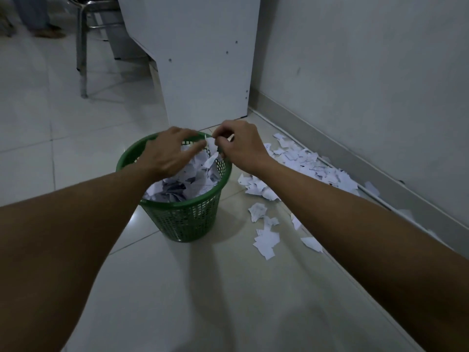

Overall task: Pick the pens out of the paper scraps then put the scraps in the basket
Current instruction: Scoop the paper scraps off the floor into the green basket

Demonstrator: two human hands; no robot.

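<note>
A green mesh basket [182, 219] stands on the tiled floor, heaped with white paper scraps [182, 184]. Both my hands hover over its far rim. My left hand [170, 153] is spread with relaxed fingers above the heap, touching the scraps. My right hand [241, 146] has curled fingers that pinch a few scraps [212, 148] over the basket's right rim. More torn paper scraps [309, 166] lie scattered on the floor to the right, along the wall. No pen shows anywhere.
A white cabinet side [203, 62] stands just behind the basket. The wall with its skirting [355, 158] runs along the right. A metal chair leg [82, 54] stands at the back left, and a person's feet [48, 31] show in the far left corner.
</note>
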